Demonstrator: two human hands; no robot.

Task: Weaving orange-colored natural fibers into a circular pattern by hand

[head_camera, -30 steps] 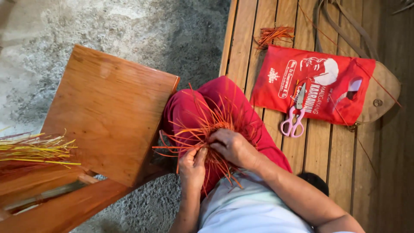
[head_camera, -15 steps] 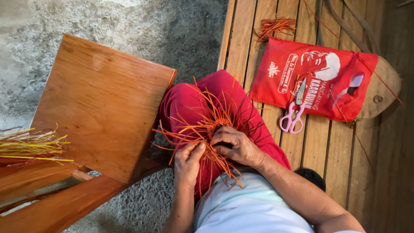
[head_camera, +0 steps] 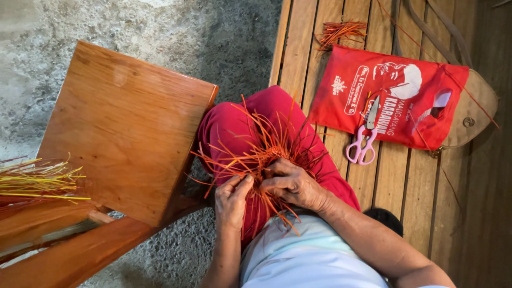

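A small woven piece of orange straw strips rests on my lap, over red trousers. Loose strip ends fan out from it in all directions. My right hand grips the woven centre from the right, fingers curled over it. My left hand sits just left of it, fingertips pinched on a few orange strips at the near edge.
A slanted wooden board stands at my left, with yellow and orange strips lying past its lower left. On the slatted wooden bench lie a red plastic bag, pink-handled scissors, a bundle of orange strips and a tan bag.
Both hands have shifted slightly on the weave, the left fingers closing on strips at its near edge. The view has moved a little.
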